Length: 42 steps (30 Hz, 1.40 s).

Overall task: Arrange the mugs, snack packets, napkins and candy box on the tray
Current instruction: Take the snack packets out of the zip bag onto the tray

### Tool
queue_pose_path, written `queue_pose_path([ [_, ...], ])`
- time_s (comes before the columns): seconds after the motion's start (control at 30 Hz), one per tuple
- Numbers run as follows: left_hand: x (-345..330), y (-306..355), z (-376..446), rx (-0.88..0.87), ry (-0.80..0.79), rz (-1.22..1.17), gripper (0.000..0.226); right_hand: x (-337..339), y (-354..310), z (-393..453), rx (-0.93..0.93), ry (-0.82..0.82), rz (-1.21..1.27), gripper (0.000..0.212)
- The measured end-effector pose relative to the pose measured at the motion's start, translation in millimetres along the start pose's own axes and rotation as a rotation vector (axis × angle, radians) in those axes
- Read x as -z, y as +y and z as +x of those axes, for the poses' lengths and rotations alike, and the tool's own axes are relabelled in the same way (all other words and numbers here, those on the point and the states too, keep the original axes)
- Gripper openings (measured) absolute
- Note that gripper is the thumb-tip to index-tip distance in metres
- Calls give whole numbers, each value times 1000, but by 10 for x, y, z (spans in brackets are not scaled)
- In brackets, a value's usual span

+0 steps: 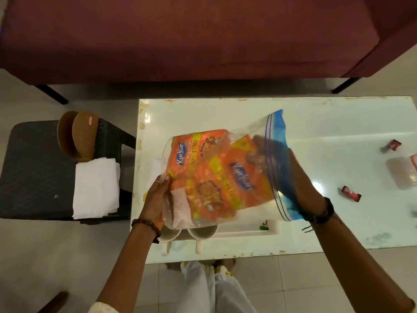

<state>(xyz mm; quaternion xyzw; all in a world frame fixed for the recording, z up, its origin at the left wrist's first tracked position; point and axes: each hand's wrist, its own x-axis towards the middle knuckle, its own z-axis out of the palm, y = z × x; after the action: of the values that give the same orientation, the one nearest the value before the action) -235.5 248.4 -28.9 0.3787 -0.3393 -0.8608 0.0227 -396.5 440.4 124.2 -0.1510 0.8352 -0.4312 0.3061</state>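
I hold a clear zip bag with a blue seal above the white table. Inside it lie orange snack packets, at least two. My left hand grips the bag's closed bottom end. My right hand grips the open blue-edged mouth. Below the bag stand two white mugs on a white tray, both partly hidden by the bag. A stack of white napkins rests on a dark stool to the left.
Two red-wrapped candies and a clear plastic box lie on the table's right side. A brown woven holder stands on the stool. A maroon sofa runs along the far side.
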Motion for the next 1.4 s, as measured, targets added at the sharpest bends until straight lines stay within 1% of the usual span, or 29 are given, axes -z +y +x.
queue_pose_path([
  [0.03,30,21,-8,-25,24,7,90,-6,-18,28,44,64,13,31],
  [0.07,62,47,-30,-47,46,9,79,7,-100,41,65,170,60,27],
  [0.1,133,56,-26,-52,63,20,70,65,-74,89,116,259,14,29],
  [0.13,201,76,-39,-68,80,23,67,119,-82,105,149,303,-35,30],
  [0.2,334,137,-76,-90,96,36,80,233,-25,163,189,391,-132,23],
  [0.23,410,162,-88,-102,106,52,84,281,11,183,205,414,-208,20],
  [0.27,470,186,-111,-113,120,75,83,313,54,219,222,417,-273,19],
  [0.3,525,203,-126,-129,127,98,80,339,84,254,250,397,-323,17],
  [0.37,589,234,-156,-125,149,119,79,314,159,366,253,305,-406,12],
  [0.47,657,274,-186,-157,181,128,94,172,332,567,271,170,-619,15],
  [0.5,677,285,-199,-174,180,128,91,115,368,620,277,154,-680,15],
  [0.53,717,287,-211,-191,192,122,77,63,398,669,285,156,-718,16],
  [0.6,814,289,-243,-213,243,98,40,-3,420,743,286,192,-743,16],
  [0.63,865,303,-265,-223,267,88,33,-27,411,762,291,207,-736,16],
  [0.67,912,319,-284,-234,274,86,34,-41,397,770,305,203,-731,16],
  [0.77,961,330,-324,-233,261,74,65,-98,413,799,361,98,-806,23],
  [0.83,927,298,-329,-226,240,81,61,-163,463,863,343,-12,-853,19],
  [0.87,917,274,-321,-221,228,80,61,-206,473,896,317,-81,-862,14],
  [0.93,855,251,-303,-200,188,74,73,-288,524,993,283,-192,-877,9],
  [0.97,819,242,-286,-182,179,79,80,-328,562,1054,262,-236,-889,14],
  [1.03,777,220,-245,-145,185,102,91,-405,625,1171,142,-354,-872,28],
  [1.1,760,203,-208,-142,193,126,86,-490,693,1286,60,-454,-780,32],
  [1.2,757,173,-203,-157,184,106,74,-585,662,1391,-46,-460,-659,38],
  [1.27,768,169,-218,-157,174,88,72,-614,659,1441,-50,-433,-653,38],
  [1.33,759,179,-223,-139,161,96,75,-593,672,1470,24,-378,-717,34],
  [1.4,733,195,-206,-127,165,120,79,-541,693,1480,160,-252,-782,29],
])
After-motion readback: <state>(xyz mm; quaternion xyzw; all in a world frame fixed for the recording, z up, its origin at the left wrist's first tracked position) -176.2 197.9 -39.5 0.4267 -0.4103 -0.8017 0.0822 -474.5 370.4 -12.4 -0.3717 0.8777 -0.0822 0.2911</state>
